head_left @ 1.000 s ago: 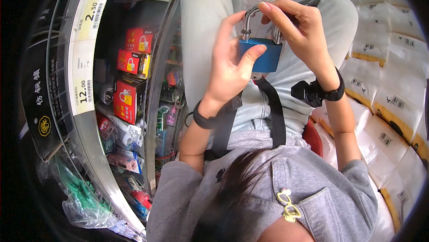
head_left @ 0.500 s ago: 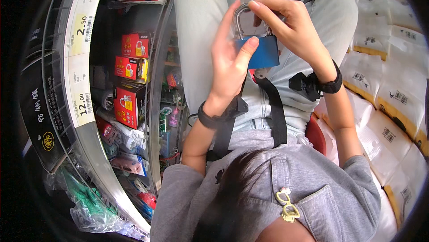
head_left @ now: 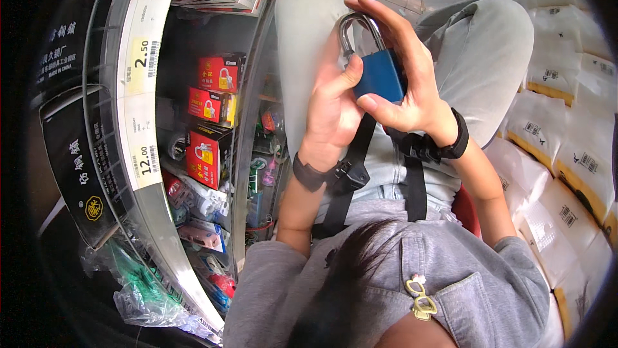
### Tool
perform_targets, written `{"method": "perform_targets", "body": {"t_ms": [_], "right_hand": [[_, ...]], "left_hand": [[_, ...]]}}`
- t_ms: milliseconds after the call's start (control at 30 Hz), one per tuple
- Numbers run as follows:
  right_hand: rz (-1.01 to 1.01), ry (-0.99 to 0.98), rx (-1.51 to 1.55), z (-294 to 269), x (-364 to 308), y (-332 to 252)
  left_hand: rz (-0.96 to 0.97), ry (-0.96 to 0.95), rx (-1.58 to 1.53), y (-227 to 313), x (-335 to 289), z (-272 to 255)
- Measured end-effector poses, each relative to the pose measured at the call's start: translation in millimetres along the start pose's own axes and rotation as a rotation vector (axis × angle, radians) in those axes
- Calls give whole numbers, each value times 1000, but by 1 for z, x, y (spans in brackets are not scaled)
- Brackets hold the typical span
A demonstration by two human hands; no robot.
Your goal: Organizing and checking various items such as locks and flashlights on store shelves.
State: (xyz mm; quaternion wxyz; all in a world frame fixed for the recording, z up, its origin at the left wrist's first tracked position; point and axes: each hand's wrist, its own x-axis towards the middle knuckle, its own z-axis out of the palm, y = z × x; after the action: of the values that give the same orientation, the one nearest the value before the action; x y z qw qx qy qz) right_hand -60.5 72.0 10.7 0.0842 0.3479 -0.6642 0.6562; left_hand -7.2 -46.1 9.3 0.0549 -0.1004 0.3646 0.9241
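A blue padlock (head_left: 381, 76) with a silver shackle is held between my two hands over my lap, tilted with its shackle up and to the left. My left hand (head_left: 331, 107) grips its left side, the thumb pressed near the foot of the shackle; the other left fingers are partly hidden and blurred. Around the right side curves my right hand (head_left: 418, 81), its thumb at the bottom corner of the body and its fingertips by the top of the shackle. Whether the shackle's left end sits in the body is hard to tell behind my left thumb.
On my left runs a shelf with a price strip (head_left: 138, 84), holding red padlock boxes (head_left: 206, 155) and small packaged goods. Black boxes (head_left: 80, 168) and a crumpled plastic bag (head_left: 151, 296) lie beyond it. Stacked white packages (head_left: 537, 123) line my right side.
My right hand has come down from the shackle to wrap round the padlock's body. The padlock has turned and tilted. The whole view has shifted slightly.
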Motion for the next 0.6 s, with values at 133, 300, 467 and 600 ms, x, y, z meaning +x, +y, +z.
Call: {"method": "perform_targets", "body": {"t_ms": [133, 300, 467, 600], "right_hand": [[28, -202, -3, -9, 11, 4], [161, -349, 138, -14, 9, 25], [88, -263, 1, -21, 14, 26], [180, -160, 13, -18, 1, 30]], "left_hand": [[-163, -13, -255, 2, 0, -16], [-353, -58, -621, -8, 5, -30], [-405, -189, -824, -17, 9, -33], [-390, -198, -848, -10, 15, -21]]}}
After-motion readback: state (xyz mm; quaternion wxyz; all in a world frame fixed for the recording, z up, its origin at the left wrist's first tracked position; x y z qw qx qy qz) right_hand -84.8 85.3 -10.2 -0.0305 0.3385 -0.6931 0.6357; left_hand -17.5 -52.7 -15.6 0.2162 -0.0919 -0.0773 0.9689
